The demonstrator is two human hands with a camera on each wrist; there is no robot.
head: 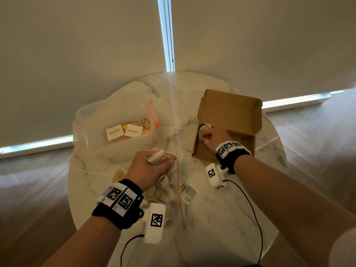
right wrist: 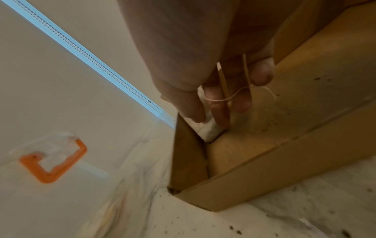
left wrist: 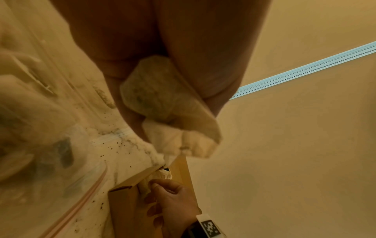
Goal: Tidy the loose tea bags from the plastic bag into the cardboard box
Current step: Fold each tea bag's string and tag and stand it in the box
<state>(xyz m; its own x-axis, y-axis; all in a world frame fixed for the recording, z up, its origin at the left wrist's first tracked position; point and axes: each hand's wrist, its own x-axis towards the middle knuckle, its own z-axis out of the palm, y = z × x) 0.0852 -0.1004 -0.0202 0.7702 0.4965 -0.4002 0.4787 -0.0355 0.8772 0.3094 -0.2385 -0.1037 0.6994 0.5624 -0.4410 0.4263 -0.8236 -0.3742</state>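
Both hands are busy: the left hand [head: 149, 166] clutches a bunch of crumpled beige paper tea bags [head: 158, 157] above the clear zip-top plastic bag [head: 173, 191] on the round marble counter [head: 221, 209], while the right hand [head: 212, 137] presses a pale tea bag [right wrist: 207, 130] into the open brown cardboard box [head: 235, 116], fingers pinching it in a corner.

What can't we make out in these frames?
- Tea bag count in the cardboard box: head view, right hand covers them.
- Contents of the plastic bag: head view, left hand and wrist camera block it.
- Left hand's tea bags: left wrist view, blurred, number unclear.
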